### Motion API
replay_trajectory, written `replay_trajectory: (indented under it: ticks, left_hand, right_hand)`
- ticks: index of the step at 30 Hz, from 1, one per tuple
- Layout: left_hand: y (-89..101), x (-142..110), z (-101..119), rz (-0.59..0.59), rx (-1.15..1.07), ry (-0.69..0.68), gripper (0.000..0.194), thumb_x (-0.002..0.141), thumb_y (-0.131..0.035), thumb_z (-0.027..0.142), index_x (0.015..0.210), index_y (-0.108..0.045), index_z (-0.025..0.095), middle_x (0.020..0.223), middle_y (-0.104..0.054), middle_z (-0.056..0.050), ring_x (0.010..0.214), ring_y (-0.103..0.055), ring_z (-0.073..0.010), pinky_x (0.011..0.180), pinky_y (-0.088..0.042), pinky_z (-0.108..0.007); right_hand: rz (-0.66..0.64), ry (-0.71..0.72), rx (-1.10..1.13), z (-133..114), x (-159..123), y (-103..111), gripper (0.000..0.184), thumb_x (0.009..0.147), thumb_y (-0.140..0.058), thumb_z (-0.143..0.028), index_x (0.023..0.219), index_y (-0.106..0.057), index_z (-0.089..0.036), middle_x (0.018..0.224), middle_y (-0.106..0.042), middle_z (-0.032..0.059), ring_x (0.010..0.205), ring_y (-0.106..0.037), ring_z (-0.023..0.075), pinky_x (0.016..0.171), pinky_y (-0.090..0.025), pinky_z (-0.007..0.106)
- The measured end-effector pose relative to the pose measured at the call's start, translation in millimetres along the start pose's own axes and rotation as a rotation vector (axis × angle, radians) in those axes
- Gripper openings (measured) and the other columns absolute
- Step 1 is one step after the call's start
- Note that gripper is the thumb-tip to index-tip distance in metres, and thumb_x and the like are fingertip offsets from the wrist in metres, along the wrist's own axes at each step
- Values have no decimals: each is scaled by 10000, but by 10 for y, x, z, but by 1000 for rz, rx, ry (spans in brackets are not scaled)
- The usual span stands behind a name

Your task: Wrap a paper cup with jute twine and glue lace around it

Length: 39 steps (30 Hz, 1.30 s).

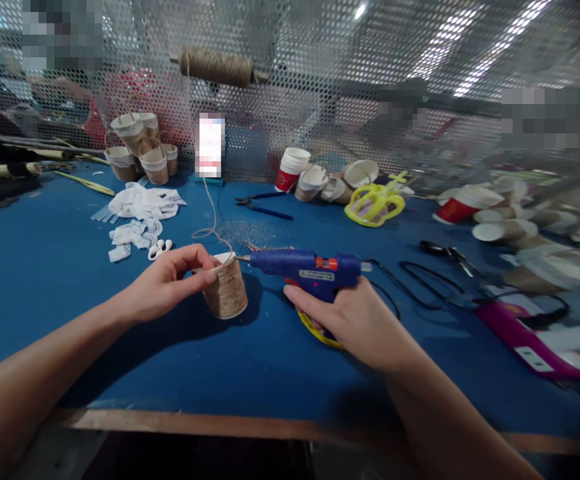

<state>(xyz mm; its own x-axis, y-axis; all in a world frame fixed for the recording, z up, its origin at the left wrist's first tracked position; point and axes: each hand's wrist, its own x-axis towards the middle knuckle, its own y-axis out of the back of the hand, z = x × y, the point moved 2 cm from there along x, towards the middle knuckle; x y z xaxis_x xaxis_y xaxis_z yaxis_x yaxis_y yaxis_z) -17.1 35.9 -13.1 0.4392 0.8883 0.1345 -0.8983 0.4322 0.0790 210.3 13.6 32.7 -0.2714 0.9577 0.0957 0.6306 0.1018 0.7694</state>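
Note:
My left hand [185, 270] grips the rim of a paper cup [227, 293] wrapped in brown twine, tilted a little above the blue table. A loose strand of twine [213, 210] runs from the cup's rim back across the table. My right hand [350, 313] is closed around the handle of a blue hot glue gun [300, 265]. The gun's metal nozzle points left and meets, or nearly meets, the cup's upper edge. Part of a yellow ring-shaped thing [320, 331] shows beneath my right hand.
A twine spool [217, 67] hangs on the perforated metal screen. Wrapped cups [155, 167] and white lace [143, 201] lie at left. Pliers [265, 205], red-and-white cups [293, 170] and a yellow crown-shaped piece [374, 203] sit behind. At right are a black cord [420, 283] and purple power strip [517, 340].

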Motion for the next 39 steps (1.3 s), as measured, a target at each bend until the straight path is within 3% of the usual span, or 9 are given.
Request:
replay_trajectory:
  ticks: [14,20,25,31,35,39]
  left_hand:
    - [7,6,-11,1,-1,-9,150,824,-566,253,731,-506,153,855,-607,-41,813,-547,-143,718,-406,-273]
    - [-6,10,-2,10,23,5,162,813,-574,260,721,-496,152,848,-603,-39,812,-550,-147,726,-413,-281]
    - [-17,1,9,15,40,14,164,815,-567,265,723,-491,151,849,-604,-46,817,-555,-156,738,-425,-300]
    - [-24,0,22,19,68,25,173,813,-557,268,715,-491,142,855,-611,-61,777,-570,-163,736,-443,-331]
    - [-23,-2,23,27,90,18,165,809,-561,263,716,-501,141,796,-602,-39,754,-567,-154,728,-444,-316]
    - [-26,-3,35,43,111,-1,169,808,-567,267,705,-510,145,735,-586,-13,720,-553,-135,692,-437,-279]
  right_hand:
    - [0,-18,-7,30,1,-7,348,788,-521,-383,501,-427,-208,418,-455,-44,404,-420,103,440,-376,248]
    - [31,45,-4,-45,-30,-3,262,778,-508,-328,539,-464,-230,479,-517,-19,488,-500,146,503,-423,276]
    - [30,25,12,-81,-53,-24,347,761,-537,-316,453,-395,-243,359,-424,-42,415,-463,140,492,-433,281]
    - [63,78,23,-84,-58,-63,138,758,-543,-300,648,-585,-227,536,-622,-16,548,-600,175,588,-507,300]
    - [88,133,9,-92,-67,-87,157,765,-540,-294,799,-649,-186,730,-712,44,710,-663,217,723,-524,349]
    - [50,104,5,-109,-88,-102,153,762,-532,-295,740,-636,-184,658,-696,41,639,-657,214,615,-528,318]
